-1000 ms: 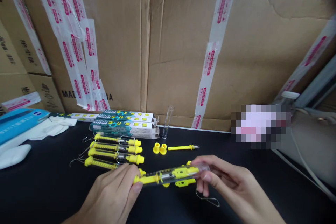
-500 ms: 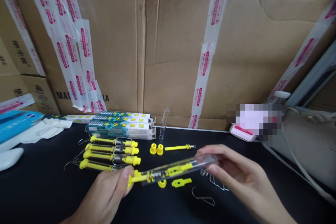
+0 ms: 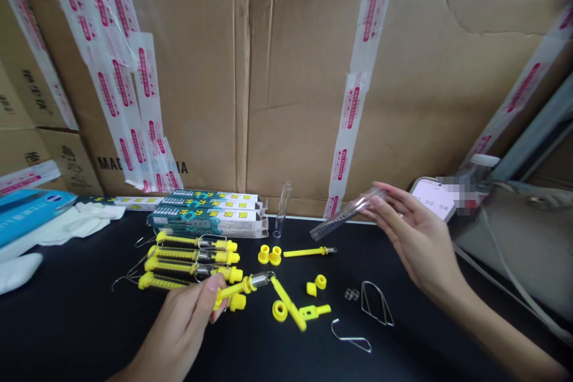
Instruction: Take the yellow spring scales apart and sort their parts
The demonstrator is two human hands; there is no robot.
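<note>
My left hand (image 3: 190,316) pinches a yellow plastic rod (image 3: 233,291) with a metal spring (image 3: 259,279) at its far end. From the spring hangs a slim yellow piece (image 3: 289,304). Off to the right, my right hand (image 3: 418,230) grips one end of a clear plastic tube (image 3: 342,218), held tilted above the table. Beneath and between the hands lie a yellow ring (image 3: 280,311), a slotted yellow part (image 3: 316,311) and two small yellow caps (image 3: 311,289). Closer to my right forearm are a bent wire loop (image 3: 378,305), a wire hook (image 3: 351,339) and small clear rings (image 3: 351,294).
Several assembled yellow spring scales (image 3: 190,258) lie at left, before stacked printed boxes (image 3: 210,219). Another clear tube (image 3: 283,212) stands upright near two yellow caps (image 3: 269,255) and a yellow rod (image 3: 304,252). A phone (image 3: 432,200) leans by the cardboard wall (image 3: 295,101).
My right hand has drawn the clear tube off the yellow rod and spring, up and to the right. The spring and hanging piece are now uncovered; my left hand has barely moved.
</note>
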